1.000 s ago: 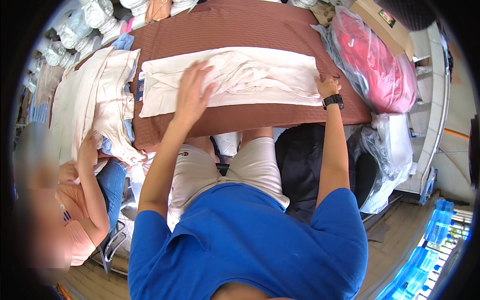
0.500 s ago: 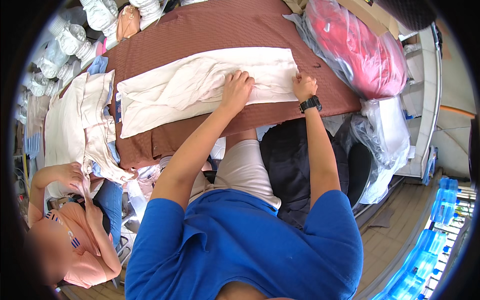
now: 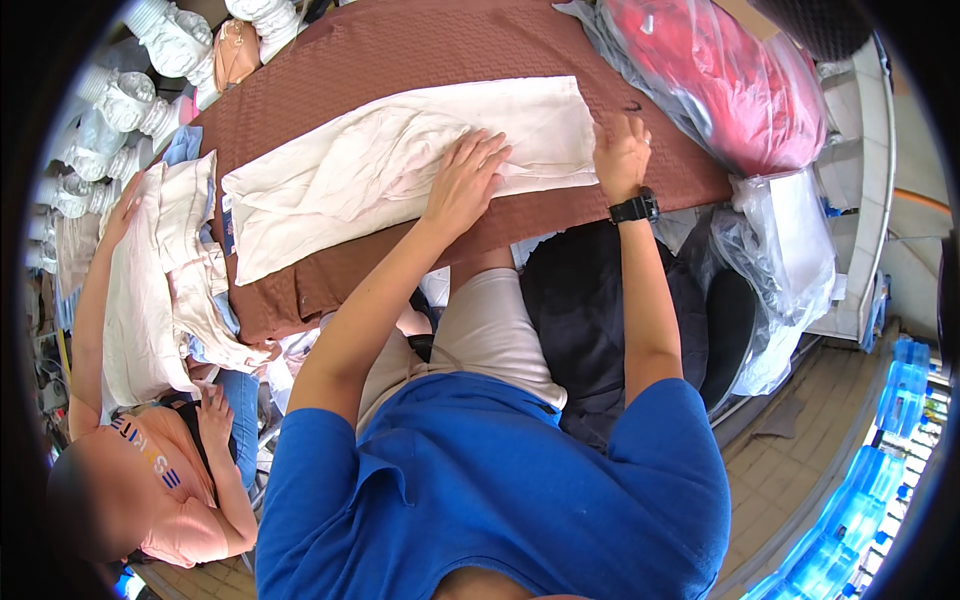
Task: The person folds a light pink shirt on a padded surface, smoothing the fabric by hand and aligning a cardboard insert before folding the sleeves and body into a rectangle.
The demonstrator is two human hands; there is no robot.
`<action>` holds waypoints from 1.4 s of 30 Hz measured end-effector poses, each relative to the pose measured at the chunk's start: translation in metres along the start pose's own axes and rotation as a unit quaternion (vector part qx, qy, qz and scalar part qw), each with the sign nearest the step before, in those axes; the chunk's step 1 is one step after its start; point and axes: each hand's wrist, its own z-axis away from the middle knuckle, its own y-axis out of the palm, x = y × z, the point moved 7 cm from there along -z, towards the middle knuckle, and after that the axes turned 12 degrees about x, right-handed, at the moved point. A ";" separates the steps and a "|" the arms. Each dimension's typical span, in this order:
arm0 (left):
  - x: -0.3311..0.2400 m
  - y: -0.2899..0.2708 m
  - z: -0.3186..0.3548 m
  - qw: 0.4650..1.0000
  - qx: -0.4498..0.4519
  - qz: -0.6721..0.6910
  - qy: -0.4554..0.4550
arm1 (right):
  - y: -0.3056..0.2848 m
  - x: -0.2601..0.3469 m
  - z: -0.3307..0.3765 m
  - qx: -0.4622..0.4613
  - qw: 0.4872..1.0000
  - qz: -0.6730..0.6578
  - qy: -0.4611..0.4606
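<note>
A long cream garment (image 3: 320, 190), apparently folded trousers, lies lengthwise on the brown cloth-covered table (image 3: 400, 60), creased in its middle. My left hand (image 3: 465, 185) rests flat on it right of centre, fingers stretched out and slightly apart. Just off the garment's right end is my right hand (image 3: 622, 160), wearing a black watch (image 3: 634, 207). Its fingers are curled in, and whether anything is between them is hidden. A dark blue tag (image 3: 228, 225) shows at the garment's left end.
At the left, a co-worker (image 3: 170, 490) reaches a hand (image 3: 122, 208) over stacked cream garments (image 3: 150, 270) at the table's end. A plastic-wrapped red bundle (image 3: 720, 90) lies back right. White busts (image 3: 165, 40) stand back left; a black chair (image 3: 600, 320) is beside me.
My right hand has shifted slightly away from the garment's right edge. My left hand has spread flatter. The co-worker has stretched one arm up over the stack and lowered the other hand.
</note>
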 end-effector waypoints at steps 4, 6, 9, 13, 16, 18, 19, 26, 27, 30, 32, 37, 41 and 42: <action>-0.005 0.013 -0.014 0.999 0.037 0.006 0.013 | 0.005 0.048 -0.008 0.022 0.993 -0.058 -0.102; 0.000 0.008 -0.030 1.000 0.013 -0.008 -0.003 | 0.021 0.066 -0.018 0.039 0.985 -0.076 -0.147; 0.021 0.006 -0.044 0.992 0.000 -0.096 -0.081 | 0.058 0.083 -0.035 0.077 0.984 -0.043 -0.156; 0.037 0.024 -0.035 0.986 0.037 -0.123 -0.110 | 0.107 0.079 -0.052 0.166 0.978 0.028 -0.124; 0.039 0.031 -0.028 0.983 0.052 -0.134 -0.112 | 0.131 0.064 -0.044 0.223 0.971 0.041 -0.076; 0.039 0.034 -0.029 0.982 0.054 -0.138 -0.114 | 0.136 0.056 -0.044 0.225 0.971 0.033 -0.078; 0.039 0.034 -0.028 0.983 0.049 -0.134 -0.114 | 0.132 0.054 -0.047 0.211 0.972 0.021 -0.103; 0.044 0.036 -0.025 0.979 0.067 -0.136 -0.134 | 0.042 0.018 -0.026 0.108 0.979 -0.128 -0.117; 0.042 0.037 -0.028 0.979 0.069 -0.136 -0.134 | 0.041 0.015 -0.010 0.132 0.982 -0.042 -0.132; 0.044 0.038 -0.030 0.977 0.074 -0.147 -0.133 | 0.052 -0.007 0.014 0.162 0.983 0.040 -0.081; 0.041 0.035 -0.032 0.978 0.079 -0.146 -0.125 | 0.044 -0.027 0.009 0.108 0.993 -0.026 -0.046; 0.008 0.035 -0.044 0.992 0.068 -0.103 -0.034 | 0.042 -0.035 -0.003 0.130 0.985 -0.026 0.111; -0.005 0.052 -0.029 0.991 0.070 -0.073 -0.089 | 0.063 -0.032 -0.007 0.238 0.949 -0.066 0.197; -0.006 0.053 -0.028 0.992 0.064 -0.065 -0.084 | 0.067 -0.032 -0.007 0.279 0.928 -0.103 0.225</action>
